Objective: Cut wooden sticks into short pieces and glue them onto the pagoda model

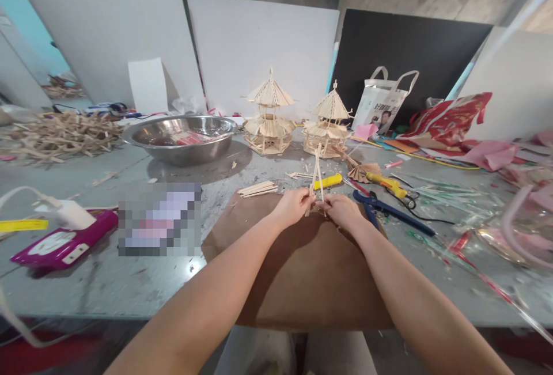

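My left hand [294, 205] and my right hand [341, 209] meet over a brown paper sheet [302, 271] on the grey table. Both pinch the lower ends of a few thin wooden sticks [317, 173] that stand upright and lean together at the top. The fingers of both hands are closed round the sticks. A small pile of loose sticks [258, 189] lies just left of my left hand. Blue-handled scissors [389, 211] and a yellow tool [328, 181] lie close to my right hand.
Two stick-built pagoda models [268, 116] [328, 124] stand at the back centre. A steel bowl [181, 139] sits to the left, with a heap of sticks [60, 136] beyond it. A magenta device [64, 242], a white bag [382, 101] and red and pink wrappers [449, 121] surround the table.
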Tool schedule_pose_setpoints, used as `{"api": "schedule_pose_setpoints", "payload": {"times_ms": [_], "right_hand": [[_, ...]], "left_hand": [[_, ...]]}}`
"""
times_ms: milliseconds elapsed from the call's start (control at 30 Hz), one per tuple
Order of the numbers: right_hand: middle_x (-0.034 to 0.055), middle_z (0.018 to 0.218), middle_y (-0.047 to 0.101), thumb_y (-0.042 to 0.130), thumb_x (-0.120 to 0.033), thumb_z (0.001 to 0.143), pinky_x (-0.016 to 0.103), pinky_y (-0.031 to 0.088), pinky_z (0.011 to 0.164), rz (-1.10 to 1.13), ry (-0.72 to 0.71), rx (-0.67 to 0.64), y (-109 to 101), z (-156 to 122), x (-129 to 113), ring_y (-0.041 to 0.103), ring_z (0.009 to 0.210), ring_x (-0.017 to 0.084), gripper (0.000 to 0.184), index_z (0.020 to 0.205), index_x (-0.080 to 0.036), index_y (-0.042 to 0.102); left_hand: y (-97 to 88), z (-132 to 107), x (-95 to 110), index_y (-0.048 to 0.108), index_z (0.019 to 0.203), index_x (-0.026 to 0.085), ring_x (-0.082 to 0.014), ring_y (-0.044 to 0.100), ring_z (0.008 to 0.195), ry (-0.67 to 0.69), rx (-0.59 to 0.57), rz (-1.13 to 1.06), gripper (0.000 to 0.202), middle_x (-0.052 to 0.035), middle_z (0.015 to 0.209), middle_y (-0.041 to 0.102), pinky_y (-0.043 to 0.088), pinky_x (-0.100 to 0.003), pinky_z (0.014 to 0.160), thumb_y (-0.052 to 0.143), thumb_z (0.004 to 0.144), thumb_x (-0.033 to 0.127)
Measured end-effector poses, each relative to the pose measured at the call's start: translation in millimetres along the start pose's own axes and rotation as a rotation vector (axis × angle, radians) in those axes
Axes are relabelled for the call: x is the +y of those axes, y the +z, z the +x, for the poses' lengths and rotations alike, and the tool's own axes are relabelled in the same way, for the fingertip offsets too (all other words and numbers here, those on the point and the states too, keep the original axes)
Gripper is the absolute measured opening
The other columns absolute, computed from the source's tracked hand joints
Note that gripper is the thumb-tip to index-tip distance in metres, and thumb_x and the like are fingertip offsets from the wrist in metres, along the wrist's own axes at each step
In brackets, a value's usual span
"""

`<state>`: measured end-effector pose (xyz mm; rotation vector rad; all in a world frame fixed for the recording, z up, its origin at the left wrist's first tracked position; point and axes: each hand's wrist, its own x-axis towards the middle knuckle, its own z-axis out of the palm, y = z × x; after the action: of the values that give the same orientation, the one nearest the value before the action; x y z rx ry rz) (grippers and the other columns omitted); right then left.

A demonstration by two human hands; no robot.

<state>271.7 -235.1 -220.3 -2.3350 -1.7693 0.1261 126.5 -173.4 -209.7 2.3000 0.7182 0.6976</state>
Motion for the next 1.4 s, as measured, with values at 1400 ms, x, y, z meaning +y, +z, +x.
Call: {"api": "schedule_pose_setpoints", "payload": {"times_ms": [1400], "right_hand": [[0.002,0.08,0.062,0.039,-0.05,0.073,0.024,0.032,0.056,0.085,0.118,0.035,-1.6,-1.1,-6.5,0.054,0.075,0.016,0.032,0.073,-0.024,0.058]], "left_hand": [[5.7,-3.5,0.6,0.05,0.066,0.016,-0.0096,0.046,0.053,0.019,0.067,0.12,0.02,-0.0002,0.058,0.054,0.032,-0.019,0.052,0.037,0.078,0.025]]}}
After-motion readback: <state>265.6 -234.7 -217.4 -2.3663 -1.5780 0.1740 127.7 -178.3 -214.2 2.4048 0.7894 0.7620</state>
